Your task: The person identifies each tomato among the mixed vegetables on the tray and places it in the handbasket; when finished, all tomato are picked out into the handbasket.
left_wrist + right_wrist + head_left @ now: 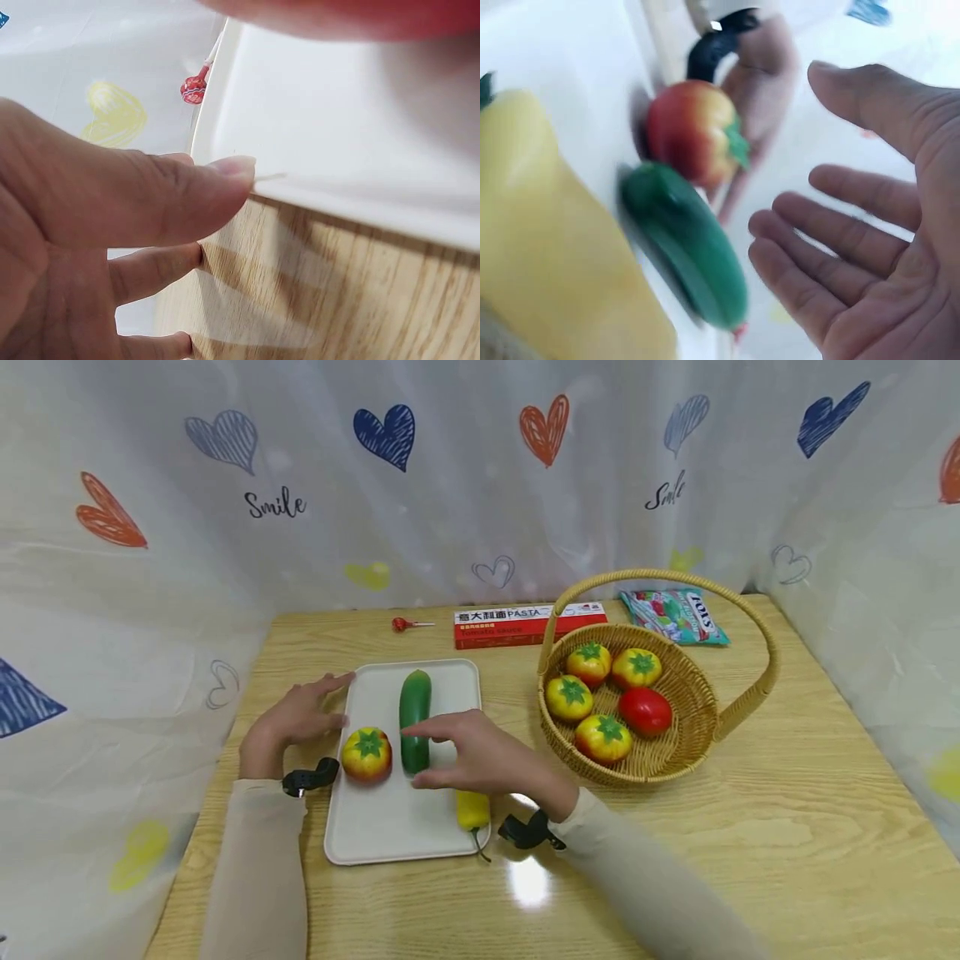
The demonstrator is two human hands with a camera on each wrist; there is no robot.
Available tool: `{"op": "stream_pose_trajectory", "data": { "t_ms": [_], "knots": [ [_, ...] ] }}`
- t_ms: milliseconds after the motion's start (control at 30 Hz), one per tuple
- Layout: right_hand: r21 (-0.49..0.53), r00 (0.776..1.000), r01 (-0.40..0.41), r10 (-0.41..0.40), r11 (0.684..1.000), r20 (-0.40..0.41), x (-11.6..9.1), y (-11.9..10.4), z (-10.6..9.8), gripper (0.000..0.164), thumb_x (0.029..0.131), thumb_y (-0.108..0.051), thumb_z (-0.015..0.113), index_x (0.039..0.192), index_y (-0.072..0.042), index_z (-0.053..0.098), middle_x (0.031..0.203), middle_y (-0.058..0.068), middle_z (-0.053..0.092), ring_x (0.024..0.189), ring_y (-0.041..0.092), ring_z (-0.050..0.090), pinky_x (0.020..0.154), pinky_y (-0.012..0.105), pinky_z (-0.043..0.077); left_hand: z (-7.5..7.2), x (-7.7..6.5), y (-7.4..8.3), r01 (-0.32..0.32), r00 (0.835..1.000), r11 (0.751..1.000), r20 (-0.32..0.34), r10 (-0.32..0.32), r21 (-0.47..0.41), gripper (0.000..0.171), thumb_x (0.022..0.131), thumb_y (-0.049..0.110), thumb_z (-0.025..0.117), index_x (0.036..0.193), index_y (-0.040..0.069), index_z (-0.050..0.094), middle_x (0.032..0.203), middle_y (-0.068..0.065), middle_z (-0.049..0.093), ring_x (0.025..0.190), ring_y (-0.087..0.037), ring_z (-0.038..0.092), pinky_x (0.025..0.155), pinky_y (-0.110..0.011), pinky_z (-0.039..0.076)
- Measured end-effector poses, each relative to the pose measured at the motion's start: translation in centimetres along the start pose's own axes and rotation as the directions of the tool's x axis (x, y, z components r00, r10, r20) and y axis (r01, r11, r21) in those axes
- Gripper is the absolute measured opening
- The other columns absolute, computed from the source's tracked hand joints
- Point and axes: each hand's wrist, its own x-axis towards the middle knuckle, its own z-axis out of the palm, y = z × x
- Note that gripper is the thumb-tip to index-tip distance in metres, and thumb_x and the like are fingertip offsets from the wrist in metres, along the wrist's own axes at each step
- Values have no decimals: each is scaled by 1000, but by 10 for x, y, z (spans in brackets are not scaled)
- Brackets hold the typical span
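Observation:
A white tray (397, 827) lies on the table with a red-yellow tomato (367, 756), a green cucumber (416, 697) and a yellow pepper (472, 812) on it. At the tray's left rim is my left hand (298, 714), fingers spread; in the left wrist view its thumb (214, 196) touches the rim near a corner. My right hand (483, 756) hovers over the tray, thumb and fingers apart, overlapping the cucumber's right side and part of the pepper. The right wrist view shows its palm bare, with the cucumber (690, 247) beside the fingers.
On the right stands a wicker basket (705, 693) with a tall handle, holding several red-yellow tomatoes and a plain red one (645, 712). Along the back edge lie a lollipop (401, 624), a pasta box (495, 628) and a candy bag (675, 617). A heart-printed curtain (450, 527) hangs behind.

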Motion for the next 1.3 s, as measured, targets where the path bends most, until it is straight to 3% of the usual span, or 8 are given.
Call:
{"op": "stream_pose_trajectory", "data": {
  "t_ms": [167,333,467,800,967,1067,1167,1300],
  "knots": [
    [-140,998,-19,27,990,54,28,-5,23,60,98,-39,83,149,-11,68,148,1,72,131,15,70,117,30,53,6,2,1,-30,1000,1000,0,30,6,77,102,23,70,170,9,37,173,-38,26,158,-66,25,126,-85,11],
    [-269,999,25,-12,963,49,46,-16,36,49,98,-38,84,136,-9,73,129,-1,78,109,9,70,99,21,57,8,1,4,-66,998,998,-16,66,3,77,101,21,72,169,6,39,171,-40,29,157,-63,30,127,-83,11],
    [-300,999,25,-15,953,37,58,-20,43,41,99,-39,81,129,-11,75,118,-3,76,96,6,63,87,17,53,7,0,5,-69,998,998,-16,69,5,77,101,21,71,169,6,38,171,-40,29,157,-63,30,128,-82,11],
    [-292,1000,-17,21,956,10,72,-23,51,40,105,-27,73,143,-15,66,134,2,72,107,11,63,88,23,55,3,3,2,-72,997,997,-18,72,-1,77,101,18,72,169,4,38,171,-40,29,160,-63,24,129,-82,9],
    [-303,999,-22,29,953,20,75,-22,50,60,104,-32,76,158,-13,56,148,5,68,122,14,66,100,26,59,0,2,3,-60,998,998,-15,60,19,78,102,21,72,169,5,38,171,-40,28,159,-64,25,127,-83,11],
    [-288,1000,-24,28,957,8,73,-24,43,67,100,-33,81,158,-9,57,149,3,70,125,13,67,108,23,55,-2,0,4,-36,999,999,-5,36,24,78,102,21,71,170,7,37,172,-40,26,158,-65,24,127,-84,12],
    [-234,1000,-23,22,972,-10,65,-29,29,65,97,-30,84,153,-7,62,144,2,72,121,11,66,107,20,54,-3,0,2,-14,1000,1000,3,14,14,78,103,20,70,171,8,36,173,-39,24,159,-66,22,126,-85,12],
    [-138,999,-16,10,990,-47,42,-32,9,63,98,-30,84,153,-11,62,147,2,69,125,12,63,111,26,54,-3,1,0,-12,1000,1000,3,12,8,77,103,20,70,171,9,35,173,-39,24,159,-66,21,126,-85,13]
  ]
}}
